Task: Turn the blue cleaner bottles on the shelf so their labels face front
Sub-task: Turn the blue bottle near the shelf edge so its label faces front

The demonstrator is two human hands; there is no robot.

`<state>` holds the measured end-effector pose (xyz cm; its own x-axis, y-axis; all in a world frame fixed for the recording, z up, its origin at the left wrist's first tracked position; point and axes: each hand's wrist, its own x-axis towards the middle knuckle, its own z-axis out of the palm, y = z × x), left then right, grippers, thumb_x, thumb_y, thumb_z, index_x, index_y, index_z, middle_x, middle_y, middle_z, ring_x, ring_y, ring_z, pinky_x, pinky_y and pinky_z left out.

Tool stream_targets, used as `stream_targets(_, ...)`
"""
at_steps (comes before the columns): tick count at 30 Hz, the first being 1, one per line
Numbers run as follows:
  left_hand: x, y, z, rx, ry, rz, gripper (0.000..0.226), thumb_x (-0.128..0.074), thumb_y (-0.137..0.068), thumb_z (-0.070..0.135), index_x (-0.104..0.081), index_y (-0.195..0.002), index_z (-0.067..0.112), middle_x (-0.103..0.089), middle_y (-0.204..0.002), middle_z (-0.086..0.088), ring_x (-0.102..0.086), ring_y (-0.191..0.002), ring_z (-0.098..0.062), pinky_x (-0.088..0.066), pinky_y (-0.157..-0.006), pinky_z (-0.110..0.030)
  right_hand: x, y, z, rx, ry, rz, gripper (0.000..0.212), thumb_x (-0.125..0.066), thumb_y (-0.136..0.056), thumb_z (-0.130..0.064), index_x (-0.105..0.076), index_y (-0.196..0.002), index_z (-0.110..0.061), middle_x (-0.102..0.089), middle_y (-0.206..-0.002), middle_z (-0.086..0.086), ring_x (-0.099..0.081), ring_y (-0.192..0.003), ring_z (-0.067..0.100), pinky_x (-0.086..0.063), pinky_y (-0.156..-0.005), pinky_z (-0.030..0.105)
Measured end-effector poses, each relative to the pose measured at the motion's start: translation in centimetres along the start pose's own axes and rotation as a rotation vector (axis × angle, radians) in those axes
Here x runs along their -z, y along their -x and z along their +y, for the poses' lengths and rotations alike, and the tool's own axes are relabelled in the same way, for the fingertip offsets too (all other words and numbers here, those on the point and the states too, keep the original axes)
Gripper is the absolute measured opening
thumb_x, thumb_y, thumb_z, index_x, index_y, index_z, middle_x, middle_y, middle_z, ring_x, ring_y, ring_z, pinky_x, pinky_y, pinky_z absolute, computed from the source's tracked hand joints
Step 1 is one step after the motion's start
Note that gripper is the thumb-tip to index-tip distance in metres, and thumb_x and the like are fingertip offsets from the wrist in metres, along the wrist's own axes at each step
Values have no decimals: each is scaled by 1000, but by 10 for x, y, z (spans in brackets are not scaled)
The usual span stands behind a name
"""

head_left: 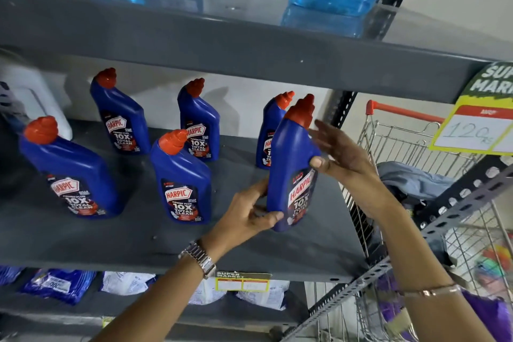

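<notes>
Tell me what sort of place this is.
Most likely a supermarket aisle. A price tag reading "120" hangs under a "Super Market" sign, a shopping cart stands beside the shelf, and identical blue bottles stand in rows on it.

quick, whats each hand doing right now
Left hand: closed around the bottom of the front right blue bottle.
Right hand: fingers open, thumb pressing on the same bottle's upper side.

Blue bottles (pixel 291 175), red caps (pixel 301 111), grey shelf (pixel 138 230).
</notes>
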<state>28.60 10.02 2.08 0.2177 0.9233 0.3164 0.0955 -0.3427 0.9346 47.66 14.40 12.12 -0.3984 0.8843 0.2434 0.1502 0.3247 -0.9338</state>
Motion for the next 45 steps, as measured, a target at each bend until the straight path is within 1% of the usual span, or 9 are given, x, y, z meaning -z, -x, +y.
stream_targets(3, 10, -6, 2, 39, -78, -90, 42, -63, -75, 34, -50, -115, 31, -63, -107, 14, -66, -96, -10, -56, -71, -22, 0, 2, 0, -25, -65, -63, 64, -78, -58, -51, -58, -116, -35, -71, -103, -13, -65, -99, 10, -53, -79, 21)
stream_targets(8, 23, -20, -6, 122, -7, -32, 57, -71, -78, 11, -44, -127, 19, -60, -113, 2, -63, -101, -6, -56, -76, -24, -13, 6, 11, 24, 93, 177, 40, -77, -63, -34, -61, -100, -38, -68, -102, -4, -64, -85, 1, -51, -76, 20)
stream_targets(14, 23, -10, -26, 186, 27, -11, 58, -65, -81, 1, -41, -129, 22, -62, -111, 3, -61, -104, -2, -55, -78, -21, -30, 18, 39, 16, 107, 235, 47, -80, -59, -45, -64, -103, -40, -66, -108, 10, -65, -95, 18, -56, -73, 25)
stream_targets(27, 10, 5, -46, 182, -18, 9, 61, -63, -82, 1, -40, -128, 34, -61, -115, -4, -61, -105, -2, -54, -85, -23, -35, 26, 68, -31, 66, 182, 47, -77, -62, -34, -62, -106, -34, -62, -112, 16, -63, -100, 19, -53, -68, 14)
stream_targets(33, 5, 8, -42, 155, 2, 39, 62, -62, -83, -1, -38, -118, 44, -60, -111, -1, -60, -102, 5, -52, -81, -15, -42, 33, 68, -40, 8, 225, 41, -69, -66, -30, -59, -105, -36, -58, -113, 14, -61, -92, -6, -53, -67, 13)
stream_targets(37, 3, 18, -41, 128, 15, 120, 59, -60, -85, 1, -37, -126, 38, -57, -125, -2, -56, -117, -9, -51, -87, -18, -55, 42, 69, -48, -19, 332, 49, -76, -71, -33, -55, -116, -33, -58, -120, 4, -60, -104, -2, -51, -83, 19)
stream_targets(41, 25, 45, -30, 44, -2, 242, 48, -58, -85, -1, -47, -128, 17, -55, -130, -2, -54, -120, -11, -51, -89, -22, -89, 53, 61, 189, 160, 788, 45, -66, -75, -37, -52, -115, -24, -49, -116, -8, -48, -116, 13, -40, -103, 34)
stream_targets(43, 43, 64, -22, 16, -40, 302, 36, -55, -87, -4, -56, -118, 13, -64, -118, 2, -60, -112, -9, -51, -88, -21, -117, 55, 50, 348, 241, 858, 34, -62, -79, -25, -52, -108, -12, -50, -110, 4, -50, -110, 26, -42, -94, 44)
stream_targets(45, 68, 88, -18, -23, -126, 427, 33, -52, -85, -5, -62, -105, 18, -67, -104, 13, -65, -101, -8, -49, -88, -19, -153, 50, 38, 439, 241, 797, 26, -60, -79, -18, -54, -102, -7, -52, -105, 13, -51, -105, 27, -44, -88, 40)
